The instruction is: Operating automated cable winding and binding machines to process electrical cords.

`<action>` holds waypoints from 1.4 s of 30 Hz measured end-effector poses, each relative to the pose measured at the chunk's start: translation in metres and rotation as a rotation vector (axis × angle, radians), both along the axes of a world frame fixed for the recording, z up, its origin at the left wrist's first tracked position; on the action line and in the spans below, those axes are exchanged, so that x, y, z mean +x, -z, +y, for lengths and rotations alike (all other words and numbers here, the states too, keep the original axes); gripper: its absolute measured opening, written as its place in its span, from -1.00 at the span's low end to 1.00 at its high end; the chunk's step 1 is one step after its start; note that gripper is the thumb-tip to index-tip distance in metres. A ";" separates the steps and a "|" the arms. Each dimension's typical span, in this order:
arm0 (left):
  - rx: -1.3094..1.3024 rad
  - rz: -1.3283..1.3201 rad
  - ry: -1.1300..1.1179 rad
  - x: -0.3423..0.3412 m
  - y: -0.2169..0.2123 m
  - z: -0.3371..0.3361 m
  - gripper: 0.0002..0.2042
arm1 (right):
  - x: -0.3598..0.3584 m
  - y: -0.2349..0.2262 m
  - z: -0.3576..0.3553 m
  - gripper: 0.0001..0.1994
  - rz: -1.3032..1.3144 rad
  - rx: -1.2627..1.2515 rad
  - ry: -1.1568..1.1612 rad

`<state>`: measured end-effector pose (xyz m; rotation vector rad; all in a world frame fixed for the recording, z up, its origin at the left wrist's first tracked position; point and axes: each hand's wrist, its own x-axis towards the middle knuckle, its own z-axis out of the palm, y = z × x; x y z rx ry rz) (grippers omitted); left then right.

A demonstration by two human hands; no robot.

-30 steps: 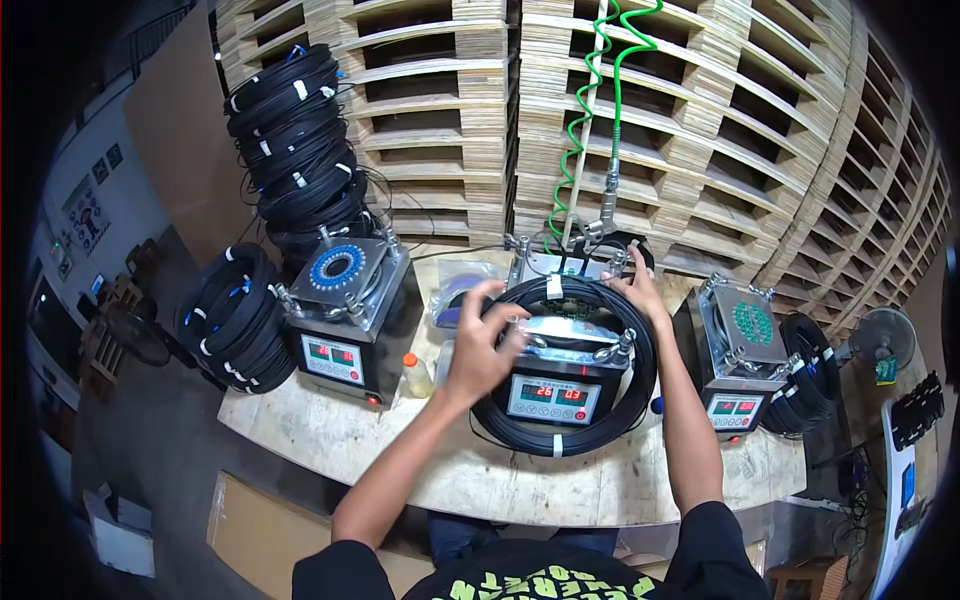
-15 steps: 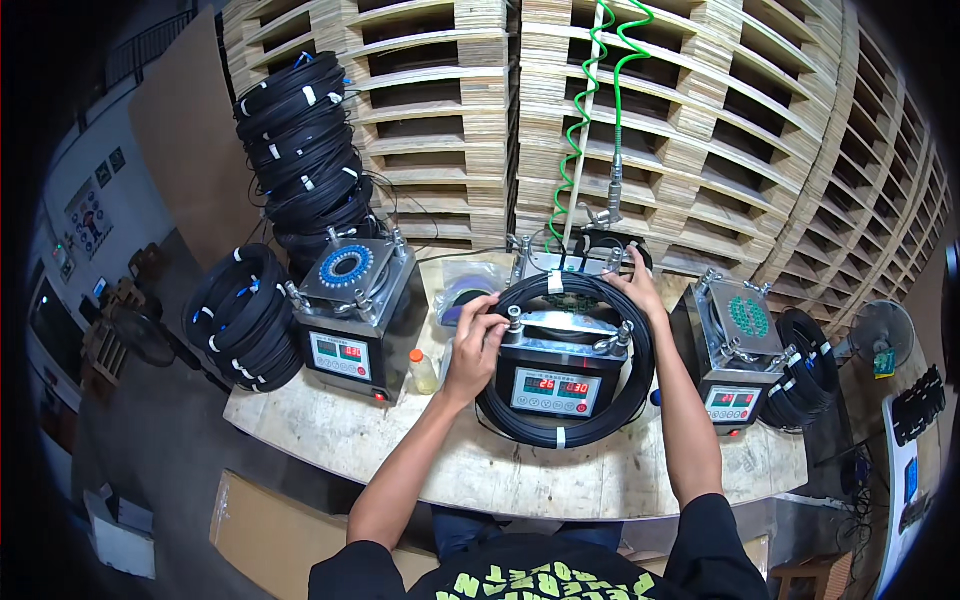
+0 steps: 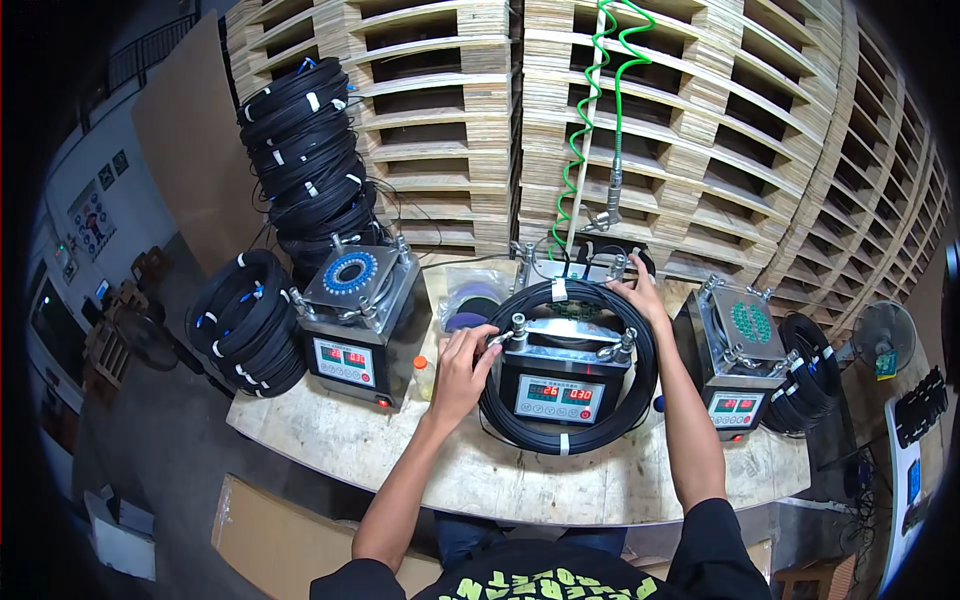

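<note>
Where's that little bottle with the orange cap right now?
In the head view, the orange-capped bottle stands on the table left of centre, between the left machine and the person's left hand.

Black coil (image 3: 644,375), white bands (image 3: 559,291)

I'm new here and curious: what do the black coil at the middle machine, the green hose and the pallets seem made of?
Black coil: probably plastic-sheathed cable; smooth, dark strands with a soft sheen.
Green hose: likely plastic, smooth-looking, judging by its even colour and springy curls.
Pallets: unpainted wood, perhaps plywood, with pale, layered edges.
</note>
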<state>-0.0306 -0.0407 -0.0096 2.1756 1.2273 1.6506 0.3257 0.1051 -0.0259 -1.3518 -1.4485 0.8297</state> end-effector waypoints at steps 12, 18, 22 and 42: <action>-0.262 -0.057 0.185 0.002 -0.010 0.006 -0.85 | 0.007 -0.006 -0.009 -0.13 -0.033 0.065 0.016; -0.168 -0.040 0.126 0.002 0.005 0.007 -0.84 | -0.024 -0.037 -0.095 -0.76 0.054 0.514 0.447; -0.155 -0.052 0.000 0.017 0.017 0.007 -0.87 | -0.079 -0.058 -0.190 -0.77 -0.168 0.433 0.313; 0.049 -0.061 -0.152 0.026 0.050 0.022 -0.88 | -0.048 -0.029 -0.201 -0.91 -0.187 0.414 0.345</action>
